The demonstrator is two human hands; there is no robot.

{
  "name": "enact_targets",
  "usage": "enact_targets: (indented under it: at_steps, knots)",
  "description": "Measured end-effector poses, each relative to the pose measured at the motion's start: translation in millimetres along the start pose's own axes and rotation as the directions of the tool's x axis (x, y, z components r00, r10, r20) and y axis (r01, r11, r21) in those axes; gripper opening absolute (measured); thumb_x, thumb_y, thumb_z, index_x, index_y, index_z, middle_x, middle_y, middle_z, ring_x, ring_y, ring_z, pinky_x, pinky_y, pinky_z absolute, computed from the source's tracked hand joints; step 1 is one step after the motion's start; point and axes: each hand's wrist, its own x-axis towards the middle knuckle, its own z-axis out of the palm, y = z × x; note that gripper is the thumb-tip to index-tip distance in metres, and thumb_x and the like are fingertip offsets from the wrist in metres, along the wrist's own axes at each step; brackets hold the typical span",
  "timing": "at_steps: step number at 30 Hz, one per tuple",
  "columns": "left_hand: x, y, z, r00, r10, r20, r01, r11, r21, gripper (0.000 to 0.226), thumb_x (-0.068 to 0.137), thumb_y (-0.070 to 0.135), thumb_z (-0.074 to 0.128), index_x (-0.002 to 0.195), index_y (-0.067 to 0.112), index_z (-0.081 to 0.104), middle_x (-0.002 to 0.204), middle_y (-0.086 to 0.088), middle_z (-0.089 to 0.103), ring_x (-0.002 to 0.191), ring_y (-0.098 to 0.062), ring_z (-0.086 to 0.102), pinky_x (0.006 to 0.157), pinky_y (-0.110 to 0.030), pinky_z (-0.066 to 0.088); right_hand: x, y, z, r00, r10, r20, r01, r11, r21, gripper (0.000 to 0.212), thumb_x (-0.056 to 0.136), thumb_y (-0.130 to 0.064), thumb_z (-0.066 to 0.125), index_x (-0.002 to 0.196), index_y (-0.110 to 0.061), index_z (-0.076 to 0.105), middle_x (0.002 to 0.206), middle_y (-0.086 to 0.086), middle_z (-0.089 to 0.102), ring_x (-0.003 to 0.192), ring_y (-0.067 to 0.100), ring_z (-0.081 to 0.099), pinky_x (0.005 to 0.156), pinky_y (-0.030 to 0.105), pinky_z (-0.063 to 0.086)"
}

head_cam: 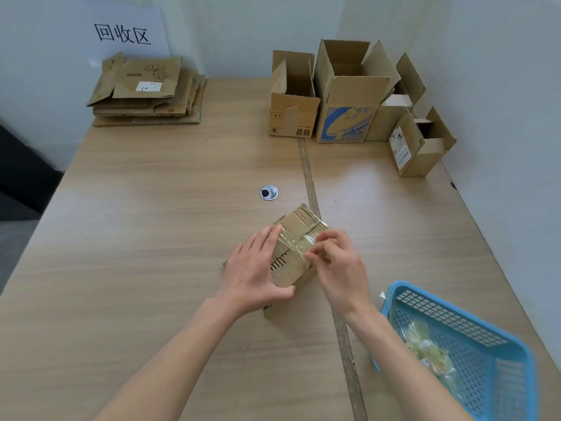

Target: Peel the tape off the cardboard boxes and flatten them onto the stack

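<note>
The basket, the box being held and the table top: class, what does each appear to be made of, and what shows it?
Basket: glossy blue moulded plastic, judging by its even grid of holes.
Box: brown corrugated cardboard; ribbed lines show, under shiny clear tape.
Table: matt, pale wood grain, possibly laminate rather than solid wood.

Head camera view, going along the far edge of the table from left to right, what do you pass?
Stack of flattened cardboard → small open box → tall box with blue print → open box behind it → small box tipped on its side.
</note>
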Motion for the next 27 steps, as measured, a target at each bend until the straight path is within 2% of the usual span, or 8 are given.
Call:
enact_targets:
  at_steps: [2,4,8,11,13,16,18,27]
  knots:
    - [0.1,0.3,-1.1,1.0,0.011,0.02,-0.011,1.0,0.008,0.121,0.061,0.073,0.065,0.161,0.025,0.016,0.164,0.007,0.025,0.143,-0.016,0.034,0.114,-0.034,0.032,0.5,9.3,-14.8,1.0,0.001,-0.002,-0.001,0.994,0.112,0.003,0.092,-0.016,0.074,0.091,-0.014,0.071,0.117,-0.014,0.058,0.092,0.004,0.065,0.074,0.038,0.059]
    - [0.6,2.4,-1.2,1.0,0.009,0.028,-0.009,1.0,0.01,0.121,0.062,0.074,0.064,0.161,0.026,0.015,0.164,0.007,0.023,0.143,-0.016,0.034,0.115,-0.035,0.031,-3.3,17.8,-33.3,0.993,0.03,-0.11,-0.015,0.991,0.135,0.003,0.094,-0.017,0.072,0.096,-0.015,0.072,0.12,-0.01,0.06,0.098,0.006,0.066,0.079,0.038,0.061]
    - [2.1,3.3,-0.5,1.0,0.001,0.023,-0.001,1.0,0.021,0.12,0.062,0.077,0.062,0.161,0.028,0.015,0.165,0.007,0.022,0.144,-0.016,0.033,0.115,-0.036,0.031,-19.9,13.9,-44.3,0.989,-0.046,-0.142,0.043,0.999,-0.024,0.021,0.092,-0.025,0.074,0.111,-0.019,0.07,0.128,-0.01,0.059,0.1,0.007,0.065,0.072,0.035,0.062]
    - [1.9,3.4,-0.1,1.0,-0.01,0.026,0.01,1.0,0.008,0.121,0.061,0.077,0.061,0.161,0.028,0.015,0.165,0.008,0.021,0.145,-0.016,0.032,0.116,-0.037,0.031,-31.0,7.8,-40.7,0.956,0.05,-0.291,-0.058,0.998,-0.02,0.04,0.087,-0.02,0.078,0.125,-0.016,0.064,0.135,-0.004,0.056,0.121,0.013,0.058,0.099,0.024,0.049]
    - [2.3,3.9,0.5,0.999,-0.019,0.026,0.019,1.0,0.002,0.122,0.061,0.076,0.062,0.162,0.028,0.014,0.166,0.009,0.021,0.146,-0.015,0.03,0.116,-0.036,0.029,-36.2,9.3,-38.5,0.927,0.125,-0.354,-0.128,0.992,0.015,0.035,0.087,-0.018,0.077,0.121,-0.015,0.066,0.127,-0.003,0.059,0.119,0.013,0.056,0.103,0.026,0.047]
    - [2.0,4.4,1.5,1.0,-0.026,0.009,0.026,1.0,0.0,0.123,0.058,0.076,0.064,0.161,0.029,0.017,0.165,0.009,0.022,0.146,-0.014,0.031,0.115,-0.036,0.031,-44.8,10.5,-20.9,0.971,0.19,-0.144,-0.192,0.981,0.002,0.021,0.089,-0.028,0.077,0.108,-0.023,0.071,0.103,-0.013,0.068,0.092,0.003,0.064,0.078,0.036,0.058]
    - [1.6,5.4,1.1,0.999,-0.029,0.015,0.029,1.0,-0.002,0.122,0.059,0.075,0.066,0.161,0.029,0.017,0.166,0.01,0.022,0.146,-0.014,0.03,0.115,-0.036,0.031,-48.5,7.4,-6.2,0.974,0.225,-0.027,-0.225,0.974,-0.021,0.022,0.088,-0.037,0.076,0.106,-0.025,0.074,0.099,-0.016,0.071,0.087,-0.001,0.066,0.074,0.033,0.058]
    - [0.4,7.1,0.3,0.999,-0.048,0.006,0.048,0.999,-0.015,0.123,0.056,0.079,0.053,0.162,0.029,0.016,0.166,0.01,0.022,0.147,-0.014,0.031,0.115,-0.037,0.031,-46.0,-5.3,10.0,0.937,0.349,-0.016,-0.349,0.937,0.0,0.021,0.084,-0.044,0.073,0.096,-0.028,0.077,0.085,-0.019,0.072,0.078,-0.002,0.067,0.072,0.028,0.058]
